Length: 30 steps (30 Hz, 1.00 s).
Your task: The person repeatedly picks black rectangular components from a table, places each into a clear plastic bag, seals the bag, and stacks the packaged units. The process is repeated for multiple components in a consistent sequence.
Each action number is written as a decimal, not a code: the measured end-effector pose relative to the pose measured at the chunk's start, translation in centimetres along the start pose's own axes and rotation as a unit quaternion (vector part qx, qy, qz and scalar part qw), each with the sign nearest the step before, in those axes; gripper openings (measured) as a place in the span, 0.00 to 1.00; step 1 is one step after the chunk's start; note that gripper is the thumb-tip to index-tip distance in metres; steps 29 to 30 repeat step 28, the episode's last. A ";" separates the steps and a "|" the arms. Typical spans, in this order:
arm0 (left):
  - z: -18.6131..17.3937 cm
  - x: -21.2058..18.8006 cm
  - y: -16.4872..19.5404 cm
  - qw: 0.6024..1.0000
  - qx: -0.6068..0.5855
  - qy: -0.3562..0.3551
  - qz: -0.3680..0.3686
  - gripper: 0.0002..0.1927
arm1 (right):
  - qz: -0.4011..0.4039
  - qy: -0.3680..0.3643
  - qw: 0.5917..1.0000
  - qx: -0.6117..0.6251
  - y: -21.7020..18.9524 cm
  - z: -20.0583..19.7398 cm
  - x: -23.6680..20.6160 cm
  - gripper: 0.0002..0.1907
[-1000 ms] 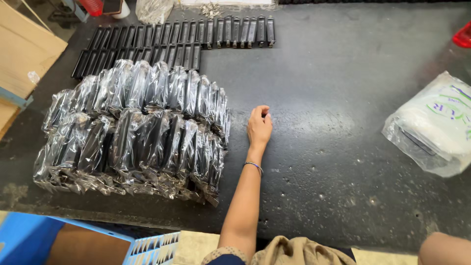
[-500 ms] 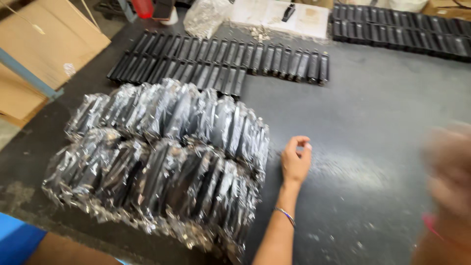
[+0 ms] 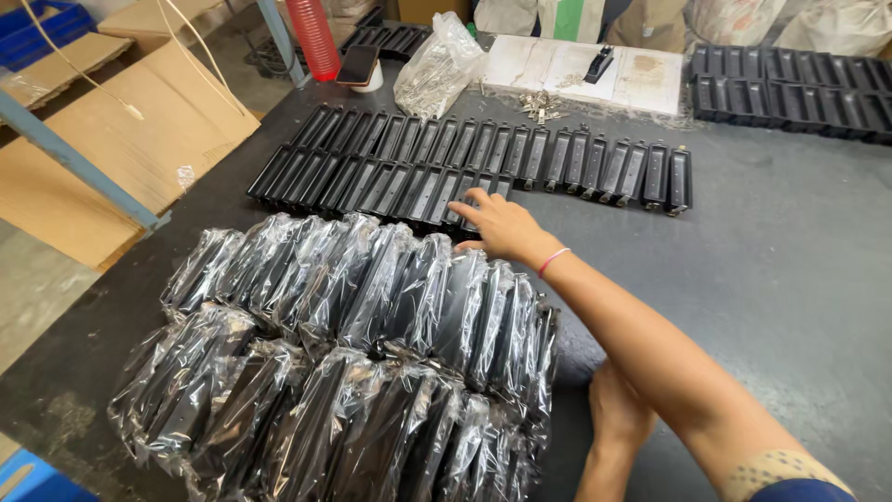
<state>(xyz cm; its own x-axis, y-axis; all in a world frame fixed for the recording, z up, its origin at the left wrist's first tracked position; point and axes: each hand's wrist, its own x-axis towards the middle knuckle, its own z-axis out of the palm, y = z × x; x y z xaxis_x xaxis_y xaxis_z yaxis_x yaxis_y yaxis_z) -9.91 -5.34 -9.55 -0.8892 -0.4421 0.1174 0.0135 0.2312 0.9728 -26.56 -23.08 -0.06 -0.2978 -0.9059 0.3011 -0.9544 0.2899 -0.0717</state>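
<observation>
Clear-wrapped black packs (image 3: pixel 372 353) foreground, clear plastic bag (image 3: pixel 437 65) behind

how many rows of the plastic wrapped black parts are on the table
2. One row of wrapped parts lies just below the right hand; the second row lies nearer the camera, beside the left hand. More may sit below the frame edge.

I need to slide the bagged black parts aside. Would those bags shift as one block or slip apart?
The bagged parts would probably slip apart: the wrap looks glossy and loose, and they lean on each other in two rows. Each seems stiff inside. The right hand reaches past them to the unwrapped trays.
</observation>
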 end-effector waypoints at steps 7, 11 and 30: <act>0.9 -0.8 -0.6 0.999 -0.028 -0.012 0.035 0.20 | 0.008 0.023 0.993 -0.112 0.0 3.7 1.2 0.41; 0.6 -1.0 0.7 0.997 -0.056 -0.036 -0.035 0.20 | -0.035 0.035 0.988 -0.146 0.3 3.9 1.2 0.42; 1.4 -1.2 -1.0 0.999 -0.043 -0.022 0.020 0.17 | 0.019 0.070 0.978 -0.194 1.0 8.0 -0.3 0.28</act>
